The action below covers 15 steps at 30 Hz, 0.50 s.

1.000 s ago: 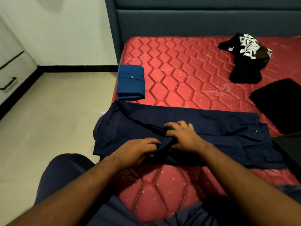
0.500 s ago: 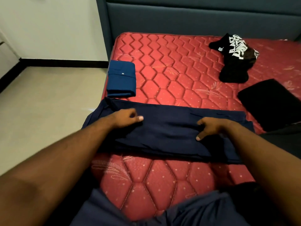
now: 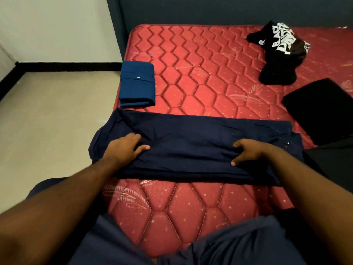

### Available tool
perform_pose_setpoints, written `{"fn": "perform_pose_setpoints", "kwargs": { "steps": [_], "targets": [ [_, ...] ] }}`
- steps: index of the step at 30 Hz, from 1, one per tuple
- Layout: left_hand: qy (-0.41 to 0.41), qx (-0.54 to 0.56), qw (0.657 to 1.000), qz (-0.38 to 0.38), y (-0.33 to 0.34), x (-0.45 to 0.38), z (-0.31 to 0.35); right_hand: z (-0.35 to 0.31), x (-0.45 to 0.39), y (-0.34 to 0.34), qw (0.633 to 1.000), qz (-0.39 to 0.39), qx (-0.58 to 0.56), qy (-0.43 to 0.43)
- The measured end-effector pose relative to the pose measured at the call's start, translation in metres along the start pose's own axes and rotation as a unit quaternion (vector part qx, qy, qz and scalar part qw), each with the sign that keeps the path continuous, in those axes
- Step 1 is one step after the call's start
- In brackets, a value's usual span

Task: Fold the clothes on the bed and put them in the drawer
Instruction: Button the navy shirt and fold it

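Navy garment [image 3: 191,150] lies across the near edge of the bed [image 3: 200,77], folded into a long band. Long axis runs left to right, parallel to that near edge; its left end overhangs the left edge of the bed a little, its right end shows two small buttons.

Left hand [image 3: 125,148] rests on the left part of the band, fingers extended fairly flat, thumb out toward the middle. It presses rather than grips. Right hand [image 3: 248,150] sits on the right part, fingers bent down onto the cloth; whether the fingertips hook under a fold or only press is hard to tell from this angle. Neither hand lifts anything.

Hands are well apart, one near each end, band between them. Judgement: the next fold likely goes end over end along the long axis, so either hand can carry its own end toward the other. Left end is the looser one.

Elsewhere: a folded blue garment [image 3: 137,85] near the left edge, just beyond the band. A crumpled black printed shirt [image 3: 278,52] toward the far right corner. A flat black garment [image 3: 317,109] at the right edge. No drawer visible.
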State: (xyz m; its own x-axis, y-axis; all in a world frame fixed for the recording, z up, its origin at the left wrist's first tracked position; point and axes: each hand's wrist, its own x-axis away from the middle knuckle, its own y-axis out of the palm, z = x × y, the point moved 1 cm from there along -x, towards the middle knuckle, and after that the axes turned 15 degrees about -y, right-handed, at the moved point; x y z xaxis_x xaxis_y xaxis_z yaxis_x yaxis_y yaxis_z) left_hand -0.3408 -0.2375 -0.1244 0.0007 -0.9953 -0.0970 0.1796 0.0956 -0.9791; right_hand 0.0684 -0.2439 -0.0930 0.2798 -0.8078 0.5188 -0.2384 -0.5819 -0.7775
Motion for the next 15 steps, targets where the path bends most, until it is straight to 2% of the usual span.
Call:
{"fn": "perform_pose_setpoints", "kwargs": {
  "steps": [2,4,5,6,8,10,12,15],
  "targets": [
    [0.056,0.005,0.994,0.097,-0.001,0.002,0.004,0.000,0.004,0.006,0.999,0.025,0.026,0.004],
    [0.143,0.012,0.971,0.193,-0.004,0.007,0.036,0.000,0.007,0.010,0.998,0.042,0.047,-0.004],
    [0.189,0.013,0.964,0.187,0.000,0.009,0.059,0.002,0.008,0.010,0.997,0.043,0.063,-0.004],
    [0.235,0.006,0.961,0.143,0.007,0.011,0.076,0.001,0.010,0.010,0.996,0.041,0.076,0.002],
    [0.295,-0.054,0.954,-0.011,0.029,0.013,0.101,0.007,0.017,0.005,0.993,0.032,0.109,0.034],
    [0.313,-0.114,0.938,-0.099,0.049,0.009,0.101,0.016,0.028,0.000,0.989,0.013,0.127,0.078],
    [0.303,-0.121,0.938,-0.120,0.053,0.002,0.098,0.031,0.040,-0.005,0.983,0.007,0.136,0.120],
    [0.313,-0.126,0.938,-0.075,0.041,0.003,0.122,0.053,0.053,-0.006,0.977,-0.009,0.125,0.173]
  ]
}}
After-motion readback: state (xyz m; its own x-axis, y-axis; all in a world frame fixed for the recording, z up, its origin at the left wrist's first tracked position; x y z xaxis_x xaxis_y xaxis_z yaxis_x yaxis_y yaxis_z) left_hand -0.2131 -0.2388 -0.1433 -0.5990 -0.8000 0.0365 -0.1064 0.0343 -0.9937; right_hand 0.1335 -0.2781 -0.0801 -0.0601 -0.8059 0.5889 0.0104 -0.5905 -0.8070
